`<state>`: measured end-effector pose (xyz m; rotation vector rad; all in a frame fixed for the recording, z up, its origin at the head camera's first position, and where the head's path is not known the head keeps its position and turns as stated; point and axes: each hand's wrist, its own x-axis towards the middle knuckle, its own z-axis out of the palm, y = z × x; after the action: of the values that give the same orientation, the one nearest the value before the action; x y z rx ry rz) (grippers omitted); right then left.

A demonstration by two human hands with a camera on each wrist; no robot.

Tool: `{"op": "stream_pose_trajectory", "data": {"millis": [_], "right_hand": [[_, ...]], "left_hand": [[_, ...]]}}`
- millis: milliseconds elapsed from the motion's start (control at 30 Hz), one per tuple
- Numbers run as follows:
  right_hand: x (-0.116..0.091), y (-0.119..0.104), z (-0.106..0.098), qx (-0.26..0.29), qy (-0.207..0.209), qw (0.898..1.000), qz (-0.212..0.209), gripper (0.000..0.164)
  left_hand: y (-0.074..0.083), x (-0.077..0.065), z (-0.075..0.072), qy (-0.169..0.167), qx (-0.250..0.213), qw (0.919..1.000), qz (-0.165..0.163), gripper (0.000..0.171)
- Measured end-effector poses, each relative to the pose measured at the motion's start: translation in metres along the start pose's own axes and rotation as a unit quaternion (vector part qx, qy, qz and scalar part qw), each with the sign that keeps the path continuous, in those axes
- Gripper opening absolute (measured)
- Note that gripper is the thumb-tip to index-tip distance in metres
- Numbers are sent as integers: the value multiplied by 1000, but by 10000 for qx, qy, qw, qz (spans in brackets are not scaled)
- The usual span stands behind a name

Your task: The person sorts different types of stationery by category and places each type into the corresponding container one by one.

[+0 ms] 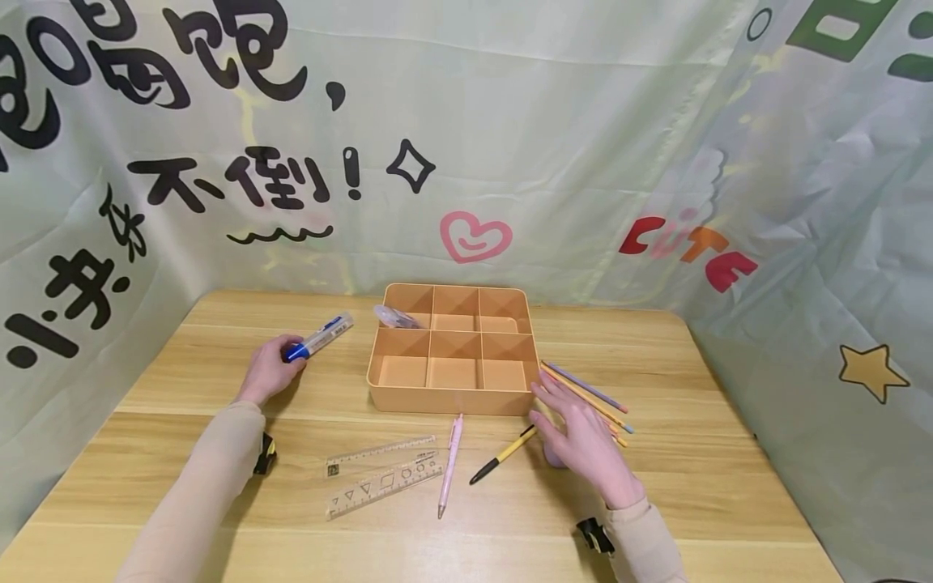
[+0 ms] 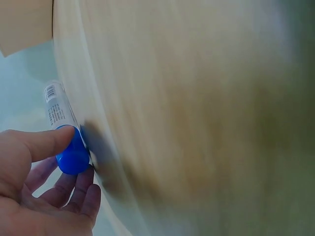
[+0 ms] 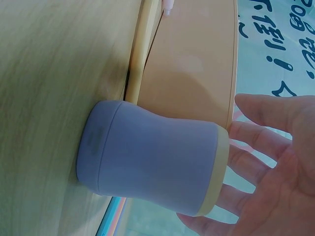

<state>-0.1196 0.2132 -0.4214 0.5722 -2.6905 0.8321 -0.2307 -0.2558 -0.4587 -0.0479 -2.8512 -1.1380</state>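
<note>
My left hand (image 1: 273, 368) pinches a clear labelled tube with a blue cap (image 1: 321, 336) at the table's left side. In the left wrist view, thumb and fingers lie around the tube's blue cap (image 2: 75, 156). My right hand (image 1: 579, 433) is over a lavender, waisted cylinder with a yellow rim (image 3: 160, 155), its fingers spread loosely near the rim. Whether they touch it, I cannot tell. From the head view the hand covers most of that cylinder. Several pencils (image 1: 594, 393) lie just beyond the right hand, partly behind it.
A tan six-compartment organizer (image 1: 452, 400) stands at the table's middle back, a small clear-wrapped item (image 1: 396, 317) in its back-left compartment. In front lie clear rulers (image 1: 386, 487), a pink pen (image 1: 451, 465) and a yellow-and-black pen (image 1: 503, 456). A printed cloth (image 1: 583, 162) hangs behind.
</note>
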Motion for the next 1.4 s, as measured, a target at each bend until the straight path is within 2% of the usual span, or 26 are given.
{"op": "stream_pose_trajectory", "data": {"millis": [400,667,1167,1400], "right_hand": [[-1,1,0,24,9,10000,-6,42],[-1,1,0,14,41,10000,-26,42],[-1,1,0,2,17,10000,-30,42],[0,1,-1,66,-89,9999,16,43]], "left_hand": [[4,0,0,159,-4,9998,-87,37],[10,-3,2,417,-167,9990,-69,39],[23,-11,7,1468,-516,9878,-60,39],[28,-12,6,1738,-658,9825,-77,38]]}}
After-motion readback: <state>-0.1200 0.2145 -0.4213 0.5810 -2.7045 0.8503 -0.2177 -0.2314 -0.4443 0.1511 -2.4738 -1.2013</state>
